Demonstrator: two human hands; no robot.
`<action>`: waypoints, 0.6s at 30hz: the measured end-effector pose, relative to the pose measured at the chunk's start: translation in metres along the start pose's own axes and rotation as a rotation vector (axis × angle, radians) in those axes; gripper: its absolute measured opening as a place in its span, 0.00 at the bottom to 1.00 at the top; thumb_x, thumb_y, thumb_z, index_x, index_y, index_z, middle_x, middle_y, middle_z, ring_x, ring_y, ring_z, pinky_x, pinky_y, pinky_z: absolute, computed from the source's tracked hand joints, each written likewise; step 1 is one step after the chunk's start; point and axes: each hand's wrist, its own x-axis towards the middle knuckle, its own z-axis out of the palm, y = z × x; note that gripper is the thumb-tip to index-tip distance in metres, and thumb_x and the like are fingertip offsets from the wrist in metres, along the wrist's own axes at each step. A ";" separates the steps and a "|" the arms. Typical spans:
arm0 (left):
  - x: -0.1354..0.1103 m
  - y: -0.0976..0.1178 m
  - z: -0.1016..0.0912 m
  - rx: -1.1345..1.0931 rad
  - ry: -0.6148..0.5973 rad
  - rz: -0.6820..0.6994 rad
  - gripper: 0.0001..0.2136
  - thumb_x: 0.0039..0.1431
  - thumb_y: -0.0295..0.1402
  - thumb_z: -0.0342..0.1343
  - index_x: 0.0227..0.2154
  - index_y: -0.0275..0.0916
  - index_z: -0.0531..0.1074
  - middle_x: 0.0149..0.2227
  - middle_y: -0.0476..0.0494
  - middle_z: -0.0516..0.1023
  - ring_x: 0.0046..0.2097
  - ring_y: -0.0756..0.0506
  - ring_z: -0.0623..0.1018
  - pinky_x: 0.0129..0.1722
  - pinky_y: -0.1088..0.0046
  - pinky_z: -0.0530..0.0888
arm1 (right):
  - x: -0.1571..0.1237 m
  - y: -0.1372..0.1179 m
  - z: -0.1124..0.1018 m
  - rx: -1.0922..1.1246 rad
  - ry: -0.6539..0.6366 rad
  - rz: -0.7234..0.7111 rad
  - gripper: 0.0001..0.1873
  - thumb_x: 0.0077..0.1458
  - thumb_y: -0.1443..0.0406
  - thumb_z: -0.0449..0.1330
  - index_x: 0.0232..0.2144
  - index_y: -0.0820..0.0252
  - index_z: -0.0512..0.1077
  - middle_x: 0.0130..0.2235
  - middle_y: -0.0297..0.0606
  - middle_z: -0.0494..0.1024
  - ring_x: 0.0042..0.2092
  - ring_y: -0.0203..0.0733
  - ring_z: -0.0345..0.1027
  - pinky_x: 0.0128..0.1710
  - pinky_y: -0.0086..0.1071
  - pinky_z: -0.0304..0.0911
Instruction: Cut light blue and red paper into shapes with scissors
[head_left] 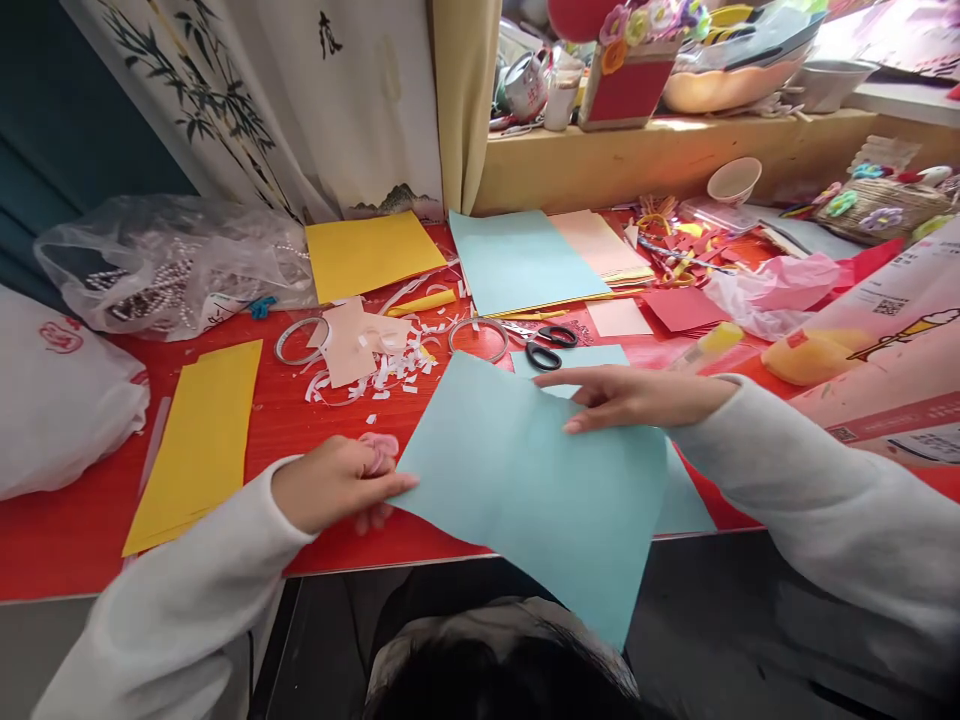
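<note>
A light blue sheet of paper [536,470] is held up over the front edge of the red table, its lower corner hanging past the edge. My left hand [345,480] pinches its left corner, and something pink shows at the fingers. At the upper right edge, my right hand [626,397] has the sheet between thumb and fingers. Another light blue sheet [682,497] lies partly hidden beneath. Just beyond the right fingertips are scissors [547,345] with black handles, beside a ring-shaped roll [478,340].
Yellow strips [199,440] lie at the left, near a clear plastic bag [180,260]. Yellow sheets [375,255] and a blue stack [525,260] sit at the back. White paper scraps [390,370] litter the middle. A printed bag [885,350] stands at the right.
</note>
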 end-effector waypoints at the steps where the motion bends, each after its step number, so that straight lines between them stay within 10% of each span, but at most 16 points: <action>1: -0.006 0.001 -0.003 0.145 0.083 0.005 0.22 0.50 0.49 0.49 0.11 0.40 0.58 0.15 0.49 0.68 0.20 0.50 0.70 0.29 0.72 0.69 | 0.009 -0.002 -0.001 -0.089 -0.045 -0.018 0.34 0.43 0.55 0.61 0.54 0.52 0.63 0.24 0.31 0.67 0.26 0.34 0.60 0.23 0.27 0.56; 4: -0.014 0.013 -0.013 0.438 0.504 0.069 0.22 0.50 0.53 0.46 0.13 0.40 0.62 0.18 0.47 0.67 0.24 0.48 0.70 0.33 0.68 0.68 | 0.033 -0.007 -0.003 -0.296 -0.112 -0.095 0.34 0.45 0.56 0.61 0.55 0.51 0.61 0.28 0.32 0.67 0.29 0.35 0.60 0.29 0.29 0.57; 6: -0.004 0.022 -0.016 0.508 0.572 0.239 0.20 0.52 0.51 0.45 0.20 0.39 0.67 0.24 0.45 0.72 0.29 0.46 0.73 0.38 0.67 0.68 | 0.044 -0.011 -0.004 -0.373 -0.136 -0.147 0.34 0.47 0.56 0.59 0.57 0.50 0.58 0.28 0.32 0.66 0.30 0.36 0.59 0.31 0.30 0.56; 9: 0.031 0.028 -0.013 0.543 0.290 0.500 0.17 0.57 0.44 0.43 0.35 0.37 0.70 0.41 0.41 0.75 0.44 0.44 0.72 0.47 0.66 0.66 | 0.053 -0.017 -0.005 -0.436 -0.163 -0.202 0.32 0.49 0.58 0.58 0.57 0.51 0.58 0.31 0.34 0.67 0.34 0.38 0.61 0.35 0.31 0.57; 12: 0.070 0.028 -0.009 0.608 0.293 0.442 0.22 0.50 0.46 0.52 0.41 0.33 0.69 0.46 0.35 0.72 0.52 0.38 0.67 0.52 0.58 0.61 | 0.054 -0.023 -0.006 -0.507 -0.184 -0.194 0.30 0.49 0.60 0.58 0.56 0.53 0.60 0.36 0.38 0.69 0.37 0.39 0.62 0.37 0.32 0.58; 18: 0.088 0.034 -0.023 0.057 -0.056 0.258 0.15 0.44 0.45 0.56 0.29 0.38 0.68 0.29 0.49 0.74 0.32 0.47 0.73 0.29 0.72 0.69 | 0.055 -0.039 -0.011 -0.598 -0.095 -0.169 0.21 0.51 0.62 0.56 0.48 0.59 0.66 0.39 0.41 0.70 0.37 0.39 0.63 0.36 0.31 0.57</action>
